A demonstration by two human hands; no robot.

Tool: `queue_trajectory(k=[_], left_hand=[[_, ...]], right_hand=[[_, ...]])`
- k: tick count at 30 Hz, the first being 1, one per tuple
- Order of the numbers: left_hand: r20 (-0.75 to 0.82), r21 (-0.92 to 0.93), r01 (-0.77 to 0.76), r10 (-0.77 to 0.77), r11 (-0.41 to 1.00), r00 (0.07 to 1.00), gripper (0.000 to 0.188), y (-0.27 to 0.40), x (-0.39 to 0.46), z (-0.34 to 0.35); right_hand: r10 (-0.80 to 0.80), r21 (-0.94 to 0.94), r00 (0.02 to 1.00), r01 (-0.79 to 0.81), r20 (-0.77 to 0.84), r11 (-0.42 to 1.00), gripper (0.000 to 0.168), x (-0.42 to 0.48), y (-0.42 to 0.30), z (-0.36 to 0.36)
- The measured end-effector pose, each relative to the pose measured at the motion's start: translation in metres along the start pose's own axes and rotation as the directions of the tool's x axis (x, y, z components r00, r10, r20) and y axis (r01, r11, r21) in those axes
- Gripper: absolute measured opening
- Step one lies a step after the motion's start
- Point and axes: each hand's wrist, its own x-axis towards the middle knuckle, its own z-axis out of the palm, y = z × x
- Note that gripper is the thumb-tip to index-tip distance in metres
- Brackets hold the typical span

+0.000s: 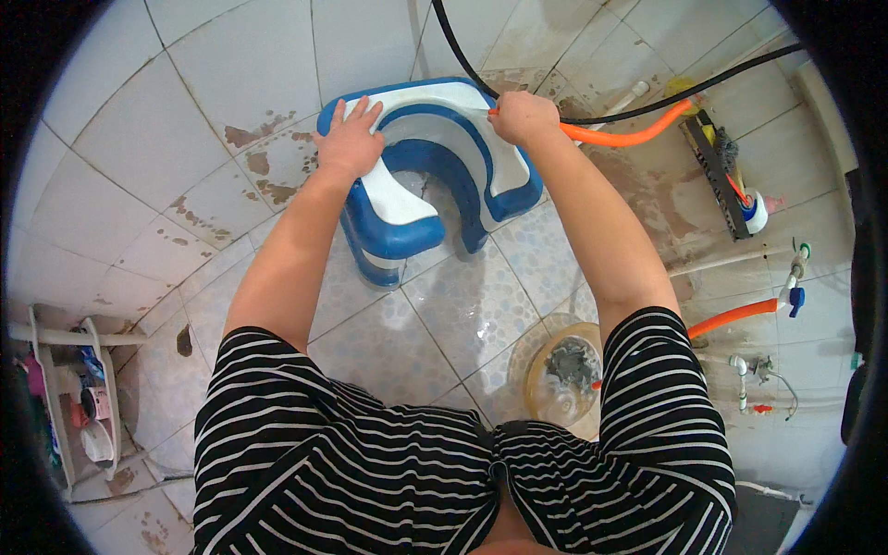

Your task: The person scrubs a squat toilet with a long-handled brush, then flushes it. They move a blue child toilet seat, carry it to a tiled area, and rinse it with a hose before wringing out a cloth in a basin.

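Note:
A blue-and-white plastic stool (401, 201), U-shaped like a toilet or shower seat, stands on the wet tiled floor against the wall. My left hand (350, 139) lies flat on its white top at the left, fingers spread. Above the right side of the seat, my right hand (525, 116) is closed around an orange hose (617, 135). The hose's short end pokes out left of my fist, pointing over the seat. A black hose or cable (458, 52) passes behind that hand.
A round tan basin (534, 368) with cloudy contents sits on the floor near my right elbow. On the right wall are a rack (714, 177) with brushes and a bottle, and a blue-handled tap (796, 302). A white shelf (104, 395) with toiletries stands at left.

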Motion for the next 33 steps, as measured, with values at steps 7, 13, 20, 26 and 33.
queue_trajectory(k=[7, 13, 20, 26, 33], left_hand=[[0.065, -0.002, 0.035, -0.034, 0.999, 0.997, 0.055, 0.007, -0.006, -0.013], [0.052, 0.04, 0.024, -0.026, 0.999, 0.998, 0.056, 0.007, -0.005, -0.013], [0.022, 0.041, 0.019, -0.02, 0.999, 1.0, 0.057, 0.0, -0.001, -0.002], [0.06, 0.022, 0.035, -0.037, 0.999, 0.998, 0.056, 0.007, -0.005, -0.011], [0.02, -0.023, 0.043, -0.042, 0.999, 0.999, 0.057, 0.003, -0.015, -0.006]], right_hand=[[-0.004, -0.061, 0.997, 0.009, 0.079, 0.998, 0.031, -0.029, 0.005, -0.009], [-0.076, -0.081, 0.988, 0.088, 0.135, 0.993, 0.031, -0.059, 0.013, -0.014], [-0.154, -0.112, 0.972, 0.175, 0.18, 0.978, 0.029, -0.098, 0.027, -0.01], [-0.2, -0.091, 0.966, 0.217, 0.163, 0.972, 0.029, -0.115, 0.04, 0.001], [-0.222, -0.083, 0.975, 0.22, -0.018, 0.972, 0.03, -0.086, 0.021, 0.01]])
